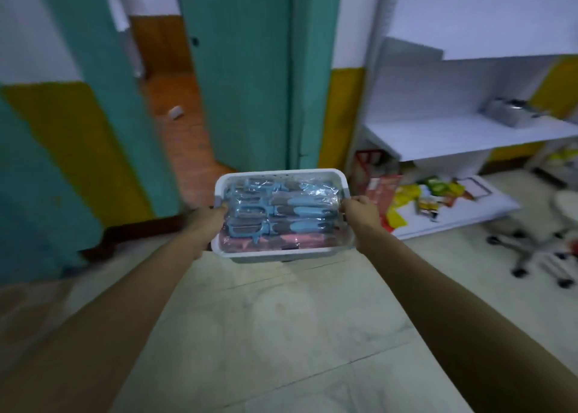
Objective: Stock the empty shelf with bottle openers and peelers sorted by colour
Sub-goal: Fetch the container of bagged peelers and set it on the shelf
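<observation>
The left grip [210, 217] is closed round the left end of a white basket [281, 254], and the right grip [359, 212] is closed round its right end, fingers curled at the rim. The hold is only on these two short ends, so if either one slackens, that end would likely drop and tip the load out.

The basket is carried level in mid-air above the pale floor. It is packed to the rim with plastic-wrapped blue peelers [281, 212] lying flat and a row of pink packs [266, 242] along the near side. The wrap looks slick, so a tilt toward the near wall could slide the packs over it and mix the colours. The picture is blurred, and a quick turn could shift the stack.

Both forearms reach forward, nearly straight, wrists level, and the basket hangs between them, well out from the body.

The white shelf [453, 134] stands to the far right, well apart from the basket, with a metal item [509, 112] on it. Bright packets [422, 193] lie on the lowest board, and a chair base [538, 256] stands near on the right, a possible trip on the way over.
</observation>
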A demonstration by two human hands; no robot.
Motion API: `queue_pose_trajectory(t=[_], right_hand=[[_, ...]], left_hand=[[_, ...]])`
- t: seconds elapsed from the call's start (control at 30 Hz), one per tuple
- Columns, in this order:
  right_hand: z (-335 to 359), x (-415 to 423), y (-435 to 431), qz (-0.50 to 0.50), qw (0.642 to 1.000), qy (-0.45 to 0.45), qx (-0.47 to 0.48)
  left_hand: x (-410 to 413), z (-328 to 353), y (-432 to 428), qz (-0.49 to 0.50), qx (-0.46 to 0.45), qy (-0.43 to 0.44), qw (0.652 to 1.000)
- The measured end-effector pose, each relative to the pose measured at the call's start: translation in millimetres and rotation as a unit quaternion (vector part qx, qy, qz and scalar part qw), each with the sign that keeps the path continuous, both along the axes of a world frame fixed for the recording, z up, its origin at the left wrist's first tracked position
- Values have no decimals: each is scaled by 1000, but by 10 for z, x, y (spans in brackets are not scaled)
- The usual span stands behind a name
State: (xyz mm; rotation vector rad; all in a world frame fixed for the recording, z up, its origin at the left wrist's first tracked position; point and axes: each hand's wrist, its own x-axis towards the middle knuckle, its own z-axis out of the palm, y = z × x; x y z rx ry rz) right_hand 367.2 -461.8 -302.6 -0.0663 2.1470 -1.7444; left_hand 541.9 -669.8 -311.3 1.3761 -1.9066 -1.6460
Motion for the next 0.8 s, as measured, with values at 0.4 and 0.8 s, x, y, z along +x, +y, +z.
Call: queue_pose_trajectory(t=[0.4, 0.8], right_hand=[[-169, -2351, 2320, -269, 962, -47, 12], [163, -4475, 3410, -466, 885, -13, -15]], left_hand=[[-3669, -119, 1725, -265, -32, -26, 963], [-7056, 246, 2929, -475, -112, -3, 873]])
